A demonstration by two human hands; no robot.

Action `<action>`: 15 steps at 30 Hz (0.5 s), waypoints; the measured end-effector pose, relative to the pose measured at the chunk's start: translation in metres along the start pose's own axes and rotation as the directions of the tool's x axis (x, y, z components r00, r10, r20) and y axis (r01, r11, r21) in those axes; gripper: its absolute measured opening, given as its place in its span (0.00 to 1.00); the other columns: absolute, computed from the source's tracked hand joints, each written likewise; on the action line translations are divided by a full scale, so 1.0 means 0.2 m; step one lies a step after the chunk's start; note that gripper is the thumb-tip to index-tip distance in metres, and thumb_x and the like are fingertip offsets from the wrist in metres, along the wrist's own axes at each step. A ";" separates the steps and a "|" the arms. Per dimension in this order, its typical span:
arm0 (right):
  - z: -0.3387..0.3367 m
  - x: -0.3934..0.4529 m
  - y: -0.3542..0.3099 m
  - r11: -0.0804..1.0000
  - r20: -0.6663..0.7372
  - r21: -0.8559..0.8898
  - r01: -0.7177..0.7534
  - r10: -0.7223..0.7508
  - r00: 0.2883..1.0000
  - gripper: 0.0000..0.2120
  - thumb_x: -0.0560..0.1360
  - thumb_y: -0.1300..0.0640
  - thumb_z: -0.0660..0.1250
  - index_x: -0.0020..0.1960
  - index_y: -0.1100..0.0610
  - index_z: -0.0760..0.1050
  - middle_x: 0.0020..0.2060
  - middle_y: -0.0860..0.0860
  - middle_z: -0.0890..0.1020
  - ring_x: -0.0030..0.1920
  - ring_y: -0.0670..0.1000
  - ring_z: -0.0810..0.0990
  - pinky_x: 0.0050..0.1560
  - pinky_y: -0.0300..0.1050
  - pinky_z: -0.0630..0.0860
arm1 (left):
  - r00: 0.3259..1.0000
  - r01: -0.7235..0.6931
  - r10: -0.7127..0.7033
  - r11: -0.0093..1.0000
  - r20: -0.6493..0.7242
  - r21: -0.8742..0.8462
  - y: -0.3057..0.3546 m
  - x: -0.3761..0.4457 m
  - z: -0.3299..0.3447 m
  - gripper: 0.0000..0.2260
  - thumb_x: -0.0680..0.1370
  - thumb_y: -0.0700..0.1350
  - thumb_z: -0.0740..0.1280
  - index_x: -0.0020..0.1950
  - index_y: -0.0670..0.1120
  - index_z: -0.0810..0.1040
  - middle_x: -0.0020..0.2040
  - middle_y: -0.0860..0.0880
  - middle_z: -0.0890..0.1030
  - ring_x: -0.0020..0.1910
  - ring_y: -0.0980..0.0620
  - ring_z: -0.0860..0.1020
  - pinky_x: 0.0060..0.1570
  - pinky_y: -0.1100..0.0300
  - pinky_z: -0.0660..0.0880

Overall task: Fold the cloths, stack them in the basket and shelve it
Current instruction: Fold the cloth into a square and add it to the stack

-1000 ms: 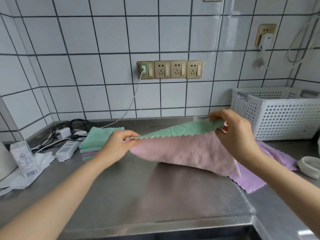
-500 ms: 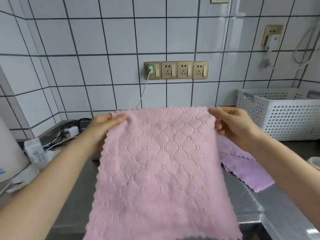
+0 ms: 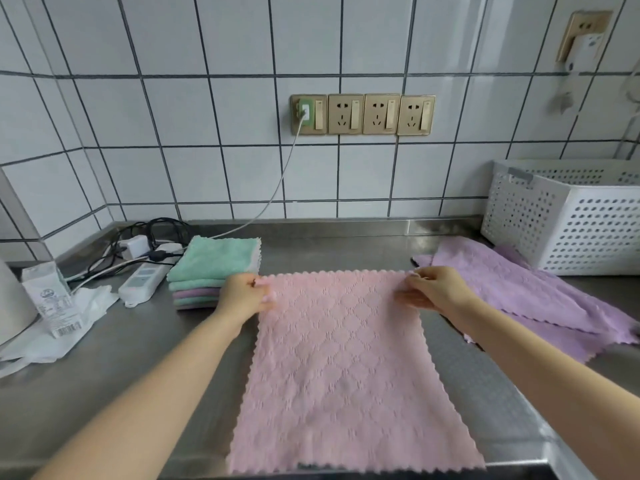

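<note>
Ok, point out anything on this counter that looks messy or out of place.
The purple cloths lie rumpled and overlapping right of the pink cloth, one corner reaching under the basket. Crumpled white plastic sprawls at the far left by a carton. The folded stack is neat.

Brightness: even, soft daylight look, nothing dim.
Glare: pale sheen on the wall tiles [image 3: 446, 46] at upper right; a dull reflection along the back edge of the steel worktop [image 3: 346, 233].
Shadows: faint, soft ones under the forearms and beside the pink cloth [image 3: 343, 368].
Distortion: wide-angle bending, tile lines curve toward the left and right edges.
Sharpness: centre fairly crisp; the basket [image 3: 571, 216] and corners slightly soft.
</note>
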State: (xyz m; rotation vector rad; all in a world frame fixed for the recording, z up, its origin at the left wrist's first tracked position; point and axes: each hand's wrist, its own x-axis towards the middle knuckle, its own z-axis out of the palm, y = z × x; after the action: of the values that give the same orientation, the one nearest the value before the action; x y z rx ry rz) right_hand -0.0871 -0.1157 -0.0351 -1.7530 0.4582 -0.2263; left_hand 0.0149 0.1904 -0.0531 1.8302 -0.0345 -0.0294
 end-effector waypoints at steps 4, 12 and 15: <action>0.05 0.04 0.05 0.954 -0.007 -0.265 0.137 -0.144 0.990 0.18 0.73 0.60 0.66 0.63 0.56 0.73 0.51 0.48 0.75 0.51 0.59 0.78 0.49 0.49 0.78 | 0.954 -0.299 0.254 0.851 0.158 0.432 -0.05 -0.03 0.09 0.30 0.76 0.37 0.65 0.76 0.46 0.59 0.74 0.46 0.64 0.71 0.49 0.66 0.71 0.57 0.61; 0.11 -0.40 0.31 0.436 0.512 -0.644 0.629 -0.366 0.777 0.22 0.79 0.46 0.55 0.68 0.55 0.71 0.70 0.48 0.69 0.72 0.47 0.65 0.68 0.26 0.52 | 0.708 -0.676 0.197 0.466 0.678 0.571 -0.22 -0.51 0.15 0.30 0.76 0.66 0.51 0.77 0.58 0.53 0.76 0.62 0.46 0.75 0.60 0.39 0.75 0.56 0.40; 0.10 -0.50 0.31 0.423 0.548 -0.605 0.675 -0.394 0.738 0.31 0.76 0.37 0.48 0.68 0.55 0.72 0.69 0.49 0.70 0.72 0.43 0.63 0.67 0.22 0.48 | 0.679 -0.701 0.131 0.406 0.723 0.586 -0.21 -0.61 0.10 0.34 0.71 0.71 0.42 0.76 0.62 0.48 0.75 0.65 0.41 0.74 0.62 0.34 0.74 0.54 0.37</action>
State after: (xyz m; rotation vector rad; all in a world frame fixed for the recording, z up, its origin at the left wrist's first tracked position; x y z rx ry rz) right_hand -0.1804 -0.0678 -0.0910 -2.7442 -0.3922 -0.1948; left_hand -0.1083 0.1859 -0.0983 2.6697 -1.2158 -0.2328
